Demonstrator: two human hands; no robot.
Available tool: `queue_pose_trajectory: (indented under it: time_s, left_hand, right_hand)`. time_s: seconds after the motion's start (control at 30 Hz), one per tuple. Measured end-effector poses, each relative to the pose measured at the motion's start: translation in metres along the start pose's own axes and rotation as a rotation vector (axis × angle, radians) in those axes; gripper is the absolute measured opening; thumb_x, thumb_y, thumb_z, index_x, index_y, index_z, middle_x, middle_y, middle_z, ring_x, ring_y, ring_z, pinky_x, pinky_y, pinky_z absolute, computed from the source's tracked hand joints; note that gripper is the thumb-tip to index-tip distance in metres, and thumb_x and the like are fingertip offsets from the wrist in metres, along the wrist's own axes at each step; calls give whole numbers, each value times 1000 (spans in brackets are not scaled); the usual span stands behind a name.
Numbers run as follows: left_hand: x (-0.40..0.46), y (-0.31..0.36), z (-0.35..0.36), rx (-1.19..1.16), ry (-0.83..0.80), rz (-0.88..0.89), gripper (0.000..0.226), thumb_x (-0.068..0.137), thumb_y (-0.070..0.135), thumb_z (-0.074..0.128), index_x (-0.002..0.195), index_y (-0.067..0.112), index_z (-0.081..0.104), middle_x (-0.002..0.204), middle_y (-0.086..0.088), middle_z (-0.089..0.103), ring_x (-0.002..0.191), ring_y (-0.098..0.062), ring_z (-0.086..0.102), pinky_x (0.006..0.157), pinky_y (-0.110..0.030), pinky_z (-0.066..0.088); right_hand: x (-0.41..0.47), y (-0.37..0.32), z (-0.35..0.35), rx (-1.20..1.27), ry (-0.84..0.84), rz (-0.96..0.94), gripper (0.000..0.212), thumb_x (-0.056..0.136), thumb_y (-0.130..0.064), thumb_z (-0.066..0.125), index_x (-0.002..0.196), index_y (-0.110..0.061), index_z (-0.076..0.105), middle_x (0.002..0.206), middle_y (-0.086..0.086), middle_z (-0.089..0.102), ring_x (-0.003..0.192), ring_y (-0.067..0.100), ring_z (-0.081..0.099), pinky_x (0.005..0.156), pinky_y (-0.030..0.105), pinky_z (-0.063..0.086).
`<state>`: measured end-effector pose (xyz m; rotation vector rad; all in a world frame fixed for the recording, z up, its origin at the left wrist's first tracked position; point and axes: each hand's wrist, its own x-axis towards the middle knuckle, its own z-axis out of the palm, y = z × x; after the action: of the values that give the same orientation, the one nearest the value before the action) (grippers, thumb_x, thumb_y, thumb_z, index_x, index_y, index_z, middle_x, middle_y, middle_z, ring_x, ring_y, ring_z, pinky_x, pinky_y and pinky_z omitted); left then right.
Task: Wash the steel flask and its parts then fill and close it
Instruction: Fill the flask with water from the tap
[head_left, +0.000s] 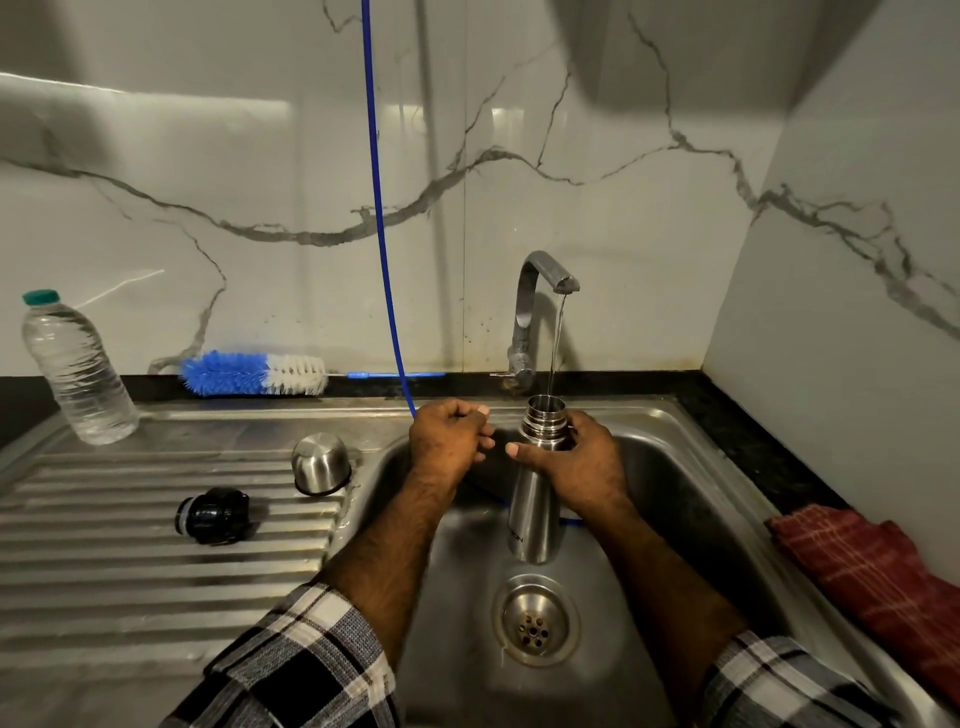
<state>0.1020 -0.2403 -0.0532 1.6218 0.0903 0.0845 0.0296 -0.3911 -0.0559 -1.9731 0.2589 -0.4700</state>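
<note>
Under the running tap (543, 291), over the sink basin (675, 467), the right hand (582, 462) grips the steel flask (535, 499) just below its threaded neck, holding it upright so the thin stream falls into the open mouth. The left hand (449, 436) is curled loosely closed beside it, holding nothing that I can make out. Wet polished steel looks slippery, and the flask should grow heavier as it fills, so a full wrap around the body seems safest. Its steel cup (321, 464) and black stopper (214, 516) wait on the drainboard (104, 571).
</note>
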Motion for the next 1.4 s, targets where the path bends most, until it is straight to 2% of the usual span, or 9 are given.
queue_pose_trajectory:
  time_s: [0.37, 0.6, 0.87, 1.03, 1.2, 1.4]
  left_hand:
    - [-2, 3, -1, 17, 7, -5, 8, 102, 18, 69, 98, 13, 74, 86, -5, 78, 76, -19, 76, 63, -29, 60]
    - [-4, 4, -1, 12, 3, -5, 8, 102, 17, 69, 99, 13, 74, 88, -7, 79, 77, -20, 76, 64, -29, 61]
    - [-5, 4, -1, 6, -11, -5, 9, 102, 16, 69, 96, 12, 74, 88, -9, 79, 74, -19, 75, 62, -30, 61]
    - [-5, 4, -2, 14, -3, -11, 8, 102, 17, 69, 96, 14, 74, 87, -6, 79, 75, -18, 76, 63, -29, 61]
    - [-5, 5, -2, 15, 1, -13, 9, 102, 18, 70, 95, 15, 74, 87, -6, 79, 76, -19, 76, 62, -27, 61]
    - [-5, 5, -1, 16, -7, -18, 9, 102, 18, 68, 98, 13, 74, 89, -7, 78, 76, -18, 75, 64, -28, 61]
  right_hand:
    - [-1, 0, 0, -12, -9, -10, 58, 69, -34, 97, 111, -36, 58, 95, -20, 63, 92, -3, 60, 75, 19, 47]
    - [2, 3, 2, -21, -6, -5, 63, 69, -36, 97, 121, -30, 63, 104, -15, 65, 99, 6, 64, 90, 32, 55]
    - [1, 1, 1, 0, -1, -8, 58, 67, -35, 98, 110, -35, 60, 98, -17, 66, 94, -2, 63, 78, 22, 51]
    - [2, 4, 3, 15, -2, 7, 59, 66, -34, 98, 113, -35, 62, 104, -12, 70, 98, 4, 66, 90, 33, 57]
    - [3, 4, 3, 20, -3, 13, 63, 66, -35, 98, 120, -29, 64, 109, -10, 71, 102, 9, 68, 94, 38, 58]
    - [0, 2, 2, -1, 0, -2, 62, 67, -34, 98, 118, -31, 63, 100, -16, 66, 97, 4, 64, 87, 29, 53]
